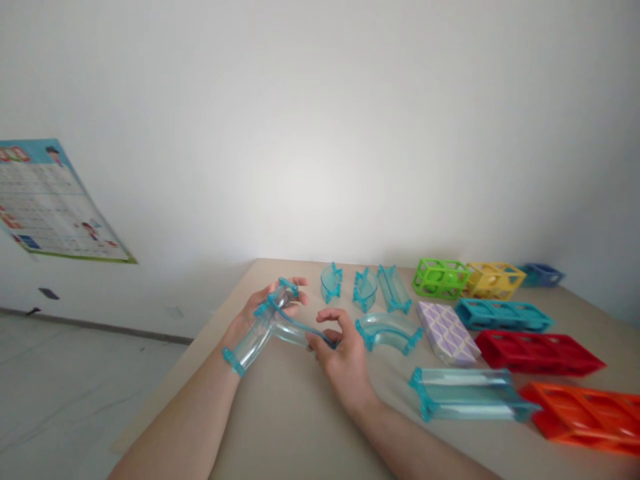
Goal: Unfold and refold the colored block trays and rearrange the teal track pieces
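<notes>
A clear, branching marble-run track (256, 341) with turquoise end collars is held above the table between my hands. My left hand (249, 312) is behind its upper part, fingers curled round the far end and palm under the tube. My right hand (344, 355) pinches the end of the curved branch on the right with thumb and fingers. Whether the branch and the tube are one piece or joined pieces, I cannot tell. Just right of my right hand lies a curved clear track piece (389, 328).
On the table (290, 427) stand two small curved pieces (331, 283) and a straight track piece (395, 289). To the right are a long clear channel (465, 393), a purple patterned box (449, 333), and green (441, 277), yellow (495, 280), teal (503, 315), red (540, 352) and orange frames (590, 413).
</notes>
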Demonstrator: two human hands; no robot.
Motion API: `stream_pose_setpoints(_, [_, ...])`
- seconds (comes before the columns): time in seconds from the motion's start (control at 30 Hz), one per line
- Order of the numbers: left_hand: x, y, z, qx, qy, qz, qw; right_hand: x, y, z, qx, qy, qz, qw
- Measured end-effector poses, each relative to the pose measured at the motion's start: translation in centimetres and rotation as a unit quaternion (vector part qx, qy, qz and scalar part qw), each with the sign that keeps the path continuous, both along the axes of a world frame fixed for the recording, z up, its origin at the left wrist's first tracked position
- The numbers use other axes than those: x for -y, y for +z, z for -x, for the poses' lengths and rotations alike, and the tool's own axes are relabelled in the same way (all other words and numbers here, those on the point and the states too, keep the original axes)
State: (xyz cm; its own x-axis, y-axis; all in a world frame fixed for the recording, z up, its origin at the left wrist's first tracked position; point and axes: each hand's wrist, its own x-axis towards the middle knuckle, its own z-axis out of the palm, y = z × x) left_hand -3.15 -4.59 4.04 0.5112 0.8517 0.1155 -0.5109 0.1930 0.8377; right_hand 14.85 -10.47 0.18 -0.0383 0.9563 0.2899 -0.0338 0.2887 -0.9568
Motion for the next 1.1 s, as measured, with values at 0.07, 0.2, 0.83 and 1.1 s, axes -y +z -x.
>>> stream_pose_setpoints(0.07, [0.6,0.2,0.1,-0.01,-0.03,-0.037,0.999,-0.3,-0.1,0.1,-0.037,-0.044,0.012,0.998])
stream_pose_setpoints(0.2, [1.3,0.3,0.3,-0.011,-0.101,-0.077,0.992,-0.9,-0.4,0.2,-0.095,-0.064,0.015,0.993])
stream_pose_setpoints(0.83, [0.0,-0.6,-3.5,-0.185,-0.003,-0.008,0.983,-1.2,-0.1,0.2,-0.208,0.029,0.107,0.972])
stream_pose_setpoints(1.1, [-0.4,-0.3,-3.2,-0.232,-0.026,-0.078,0.969,-1.3,-0.1,-0.3,-0.193,0.003,0.103,0.976])
